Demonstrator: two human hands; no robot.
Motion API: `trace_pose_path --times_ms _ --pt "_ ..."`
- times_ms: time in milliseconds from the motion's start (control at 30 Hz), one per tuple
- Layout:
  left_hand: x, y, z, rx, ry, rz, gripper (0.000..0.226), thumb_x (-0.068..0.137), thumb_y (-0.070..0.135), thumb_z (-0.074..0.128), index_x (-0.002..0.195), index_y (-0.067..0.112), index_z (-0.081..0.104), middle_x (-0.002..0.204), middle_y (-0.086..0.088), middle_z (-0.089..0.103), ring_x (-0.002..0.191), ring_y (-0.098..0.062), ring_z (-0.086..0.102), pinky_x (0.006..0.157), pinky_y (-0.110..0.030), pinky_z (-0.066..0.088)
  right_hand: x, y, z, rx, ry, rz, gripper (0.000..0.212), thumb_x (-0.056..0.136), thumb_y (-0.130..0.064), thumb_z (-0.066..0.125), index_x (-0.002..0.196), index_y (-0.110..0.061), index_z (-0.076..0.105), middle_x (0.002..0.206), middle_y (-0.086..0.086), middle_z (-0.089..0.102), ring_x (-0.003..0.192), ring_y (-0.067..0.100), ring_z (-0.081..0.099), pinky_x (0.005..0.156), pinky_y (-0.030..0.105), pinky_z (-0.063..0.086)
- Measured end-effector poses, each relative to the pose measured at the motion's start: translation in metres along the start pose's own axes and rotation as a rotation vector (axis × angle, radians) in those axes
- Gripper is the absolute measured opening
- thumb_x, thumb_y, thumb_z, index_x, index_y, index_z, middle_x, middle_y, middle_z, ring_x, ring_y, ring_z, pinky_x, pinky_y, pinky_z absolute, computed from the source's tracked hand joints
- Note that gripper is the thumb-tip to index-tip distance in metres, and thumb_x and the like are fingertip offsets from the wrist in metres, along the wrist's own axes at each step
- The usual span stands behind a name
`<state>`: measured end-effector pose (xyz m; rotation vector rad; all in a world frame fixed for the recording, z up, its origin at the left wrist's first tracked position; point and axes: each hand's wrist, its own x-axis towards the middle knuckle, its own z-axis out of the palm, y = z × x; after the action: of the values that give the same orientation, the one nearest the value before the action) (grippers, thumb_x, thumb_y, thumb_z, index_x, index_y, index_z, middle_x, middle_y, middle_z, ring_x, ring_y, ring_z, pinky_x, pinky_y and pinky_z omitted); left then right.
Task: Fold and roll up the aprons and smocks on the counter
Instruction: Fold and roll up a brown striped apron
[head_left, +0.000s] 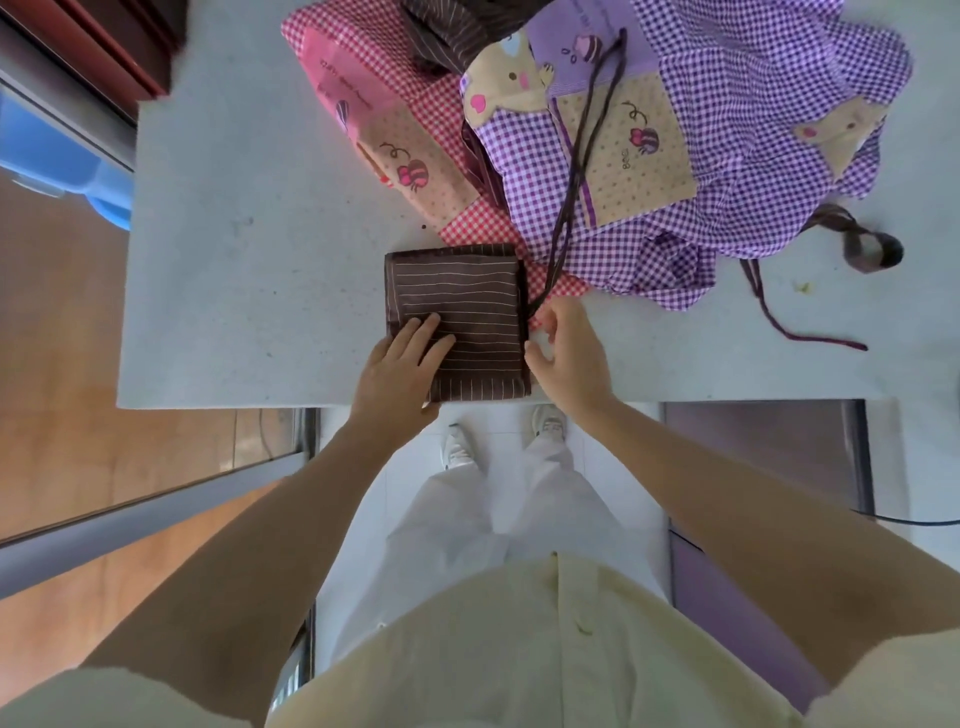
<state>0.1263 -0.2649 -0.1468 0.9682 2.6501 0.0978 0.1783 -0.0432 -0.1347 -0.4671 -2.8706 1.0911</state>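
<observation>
At the near edge of the desk (234, 270), the brown striped apron (462, 296) lies folded into a flat block that is slightly longer away from the person than across, with its stripes running side to side. The left hand (397, 371) rests on the near left part, wrist low and palm down. Its fingers (426, 332) are straight and close together, pressing the cloth flat.

The right hand (571, 353) sits just beside the block's right edge, its fingers (558, 317) curled in toward the spot where the apron's dark tie (571, 171) leaves the fold. Whether they pinch the tie or only touch the edge I cannot tell.

The tie runs from that corner straight away from the person and up over the heap behind, so its length lies beyond the right hand, which is the nearer one to it. My guess is that the tie must be drawn back and tucked in or wound round before the block is rolled.

Behind the block, touching its far edge, is a red checked apron (467, 223). A purple checked smock (753, 104) is heaped to the right of that, both unfolded. At the far edge another brown striped cloth (447, 26) shows, and a loose strap (872, 249) lies on the desk off to the right.
</observation>
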Motion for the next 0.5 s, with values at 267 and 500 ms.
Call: trace_pose_path --times_ms 267,500 --pt "0.001 -0.013 -0.006 -0.162 0.018 0.037 0.076 0.075 0.029 0.074 0.143 0.014 0.043 0.153 -0.01 0.035 0.139 -0.031 0.036 0.105 -0.046 0.04 0.003 0.017 0.001 -0.5 -0.569 -0.503 0.09 0.081 -0.046 0.063 0.154 -0.017 0.02 0.163 0.001 0.013 0.15 0.017 0.01 0.122 0.042 0.006" --pt "0.013 -0.022 -0.032 -0.628 0.124 -0.181 0.023 0.093 0.023 0.06 0.112 0.013 0.07 0.127 0.0 0.064 0.096 -0.006 0.061 0.092 -0.033 0.052 0.022 0.012 0.005 -0.156 -0.376 -0.377 0.047 0.088 -0.03 0.069 0.128 -0.008 0.06 0.131 0.009 0.062 0.116 0.024 0.06 0.099 0.042 0.049"
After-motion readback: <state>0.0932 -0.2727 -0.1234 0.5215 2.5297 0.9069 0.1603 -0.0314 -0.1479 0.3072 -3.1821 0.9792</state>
